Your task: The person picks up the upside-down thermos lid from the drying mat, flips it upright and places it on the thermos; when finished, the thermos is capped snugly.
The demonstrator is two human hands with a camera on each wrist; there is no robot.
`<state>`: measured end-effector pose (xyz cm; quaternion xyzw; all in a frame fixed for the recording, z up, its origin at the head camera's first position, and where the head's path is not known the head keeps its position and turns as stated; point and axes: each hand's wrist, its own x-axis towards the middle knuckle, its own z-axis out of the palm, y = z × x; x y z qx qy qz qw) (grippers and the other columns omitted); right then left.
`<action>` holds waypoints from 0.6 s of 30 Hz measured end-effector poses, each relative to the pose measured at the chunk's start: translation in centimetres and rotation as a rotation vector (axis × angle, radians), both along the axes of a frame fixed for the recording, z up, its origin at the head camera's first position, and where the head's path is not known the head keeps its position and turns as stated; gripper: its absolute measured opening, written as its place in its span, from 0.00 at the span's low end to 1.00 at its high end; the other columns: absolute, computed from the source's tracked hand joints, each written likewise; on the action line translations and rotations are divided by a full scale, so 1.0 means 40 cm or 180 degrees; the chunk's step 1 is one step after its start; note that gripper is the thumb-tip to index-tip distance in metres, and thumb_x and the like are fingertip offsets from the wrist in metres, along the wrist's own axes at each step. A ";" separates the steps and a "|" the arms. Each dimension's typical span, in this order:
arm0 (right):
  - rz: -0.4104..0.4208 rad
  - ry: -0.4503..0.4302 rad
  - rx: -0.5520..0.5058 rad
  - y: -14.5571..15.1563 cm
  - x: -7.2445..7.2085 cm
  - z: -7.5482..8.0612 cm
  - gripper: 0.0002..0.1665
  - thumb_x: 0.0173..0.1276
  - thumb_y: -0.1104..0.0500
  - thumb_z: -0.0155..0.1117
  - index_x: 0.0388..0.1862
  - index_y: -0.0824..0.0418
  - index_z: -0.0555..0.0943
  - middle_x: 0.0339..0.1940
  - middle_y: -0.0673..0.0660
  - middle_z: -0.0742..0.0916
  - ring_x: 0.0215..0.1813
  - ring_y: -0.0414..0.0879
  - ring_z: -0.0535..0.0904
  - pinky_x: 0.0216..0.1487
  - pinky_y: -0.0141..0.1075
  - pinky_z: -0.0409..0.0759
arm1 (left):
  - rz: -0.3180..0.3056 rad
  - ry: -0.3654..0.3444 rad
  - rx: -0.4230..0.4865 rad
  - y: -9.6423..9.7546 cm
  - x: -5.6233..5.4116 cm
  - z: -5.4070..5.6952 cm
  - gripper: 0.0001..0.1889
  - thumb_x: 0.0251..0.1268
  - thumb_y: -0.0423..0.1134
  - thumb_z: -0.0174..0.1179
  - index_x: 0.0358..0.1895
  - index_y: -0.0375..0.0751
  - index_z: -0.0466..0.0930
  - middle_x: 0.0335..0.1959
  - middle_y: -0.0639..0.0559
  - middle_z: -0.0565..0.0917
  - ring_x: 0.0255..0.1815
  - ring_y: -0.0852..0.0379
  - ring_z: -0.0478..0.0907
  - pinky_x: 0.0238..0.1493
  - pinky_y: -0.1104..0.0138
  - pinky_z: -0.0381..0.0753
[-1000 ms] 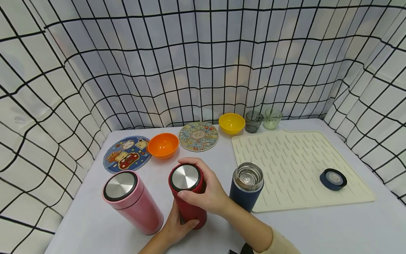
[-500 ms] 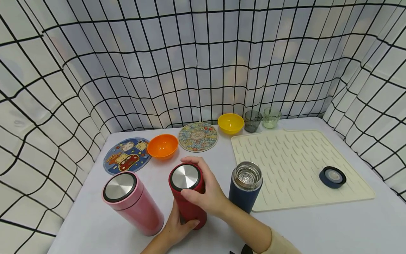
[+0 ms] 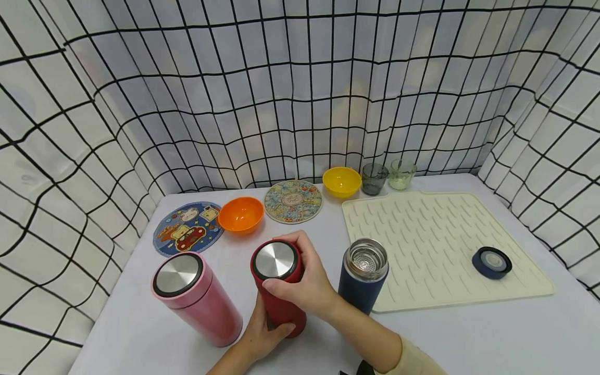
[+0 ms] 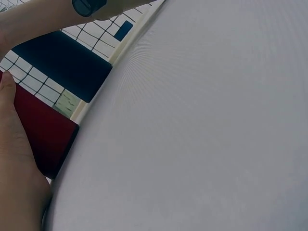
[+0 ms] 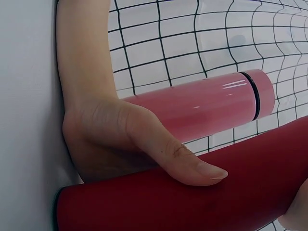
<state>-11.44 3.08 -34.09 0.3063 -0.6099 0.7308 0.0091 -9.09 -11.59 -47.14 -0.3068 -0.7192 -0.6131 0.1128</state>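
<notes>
"Two hands are on one workpiece. State the grip."

"Left hand [image 3: 262, 330]: clamped round the lower body of the red vacuum flask [image 3: 283, 310], thumb lying across the near side. Right hand [image 3: 307, 284]: clamped round the upper end, thumb on the near side, fingers reaching round the far side. The flask appears to stand upright on the white table [image 3: 492, 333], between its pink and navy counterparts."

"Which step is in hand?"

"Judged from the hold: gripping the top for a turn, with the base braced. The lid is in place. Whether it is turning cannot be told."

"What does the next move call for?"

"If the lid is to turn, a firm lower hold so that the body does not rotate with it, and a level wrist above."

"Describe the workpiece."

"Matte deep-red cylinder; brushed steel disc [image 3: 275, 259] on top, set in a black ring; dark base edge. The lid seam is not clear."

"Surroundings?"

"Left: pink vacuum flask [image 3: 208, 312], glossy, lidded. Right: navy vacuum flask [image 3: 362, 291], uncapped, steel strainer [image 3: 367, 262] exposed. Its likely cap, the navy screw cap [image 3: 491, 263], lies on the cream drying mat [image 3: 422, 239]. Behind: orange bowl [image 3: 241, 214], yellow bowl [image 3: 341, 183]."
</notes>
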 end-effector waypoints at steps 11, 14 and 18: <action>-0.0750 0.1407 0.0593 0.018 0.044 0.042 0.38 0.57 0.53 0.57 0.66 0.61 0.59 0.62 0.57 0.69 0.61 0.51 0.64 0.59 0.46 0.68 | 0.0527 0.1005 -0.0002 0.024 0.015 0.105 0.37 0.49 0.32 0.58 0.60 0.19 0.49 0.58 0.36 0.63 0.59 0.53 0.62 0.62 0.69 0.59; -0.0857 0.1910 0.0654 0.034 0.073 0.067 0.38 0.57 0.56 0.57 0.64 0.68 0.59 0.63 0.61 0.67 0.63 0.54 0.61 0.61 0.47 0.64 | 0.0711 0.1401 0.0177 0.030 0.033 0.169 0.36 0.53 0.34 0.53 0.59 0.14 0.47 0.60 0.29 0.57 0.63 0.48 0.57 0.65 0.66 0.55; -0.0950 0.2665 0.0529 0.063 0.109 0.096 0.32 0.61 0.56 0.54 0.59 0.76 0.62 0.58 0.69 0.69 0.60 0.58 0.63 0.60 0.46 0.65 | 0.0915 0.1938 0.0261 0.034 0.046 0.196 0.33 0.59 0.37 0.50 0.55 0.10 0.47 0.61 0.27 0.52 0.66 0.43 0.50 0.67 0.62 0.51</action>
